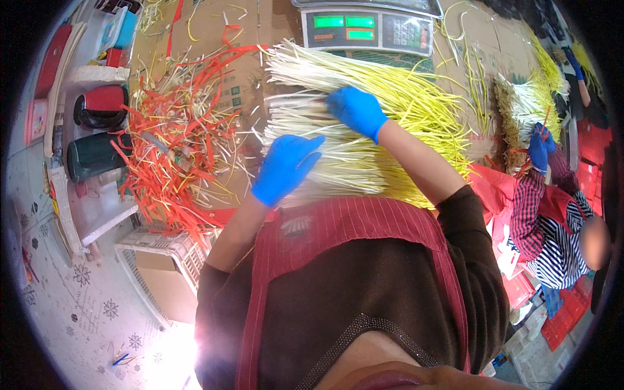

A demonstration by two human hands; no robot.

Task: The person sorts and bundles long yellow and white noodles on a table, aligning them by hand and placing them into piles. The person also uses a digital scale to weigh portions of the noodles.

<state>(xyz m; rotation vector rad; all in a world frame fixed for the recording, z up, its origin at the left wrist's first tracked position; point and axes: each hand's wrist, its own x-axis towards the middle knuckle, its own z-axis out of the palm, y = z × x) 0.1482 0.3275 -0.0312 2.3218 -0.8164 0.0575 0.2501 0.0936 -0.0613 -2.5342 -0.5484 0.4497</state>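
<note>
A wide spread of pale-stemmed yellow chives (404,102) lies on the cardboard-covered table in front of me, white ends to the left and yellow tips to the right. My left hand (286,168), in a blue glove, rests over the white ends at the left edge, its thumb and fingers apart. Higher up and further right, my right hand (356,112), also blue-gloved, is over the white stems with its fingers curled down. Its fingertips are blurred, and whether they grip any stems cannot be told.
A digital scale (368,31) stands behind the chives. Red ties and stem scraps (190,146) are heaped at the left. A white plastic crate (165,248) is below. At the right a co-worker's gloved hands (540,146) are beside more chives (529,107).
</note>
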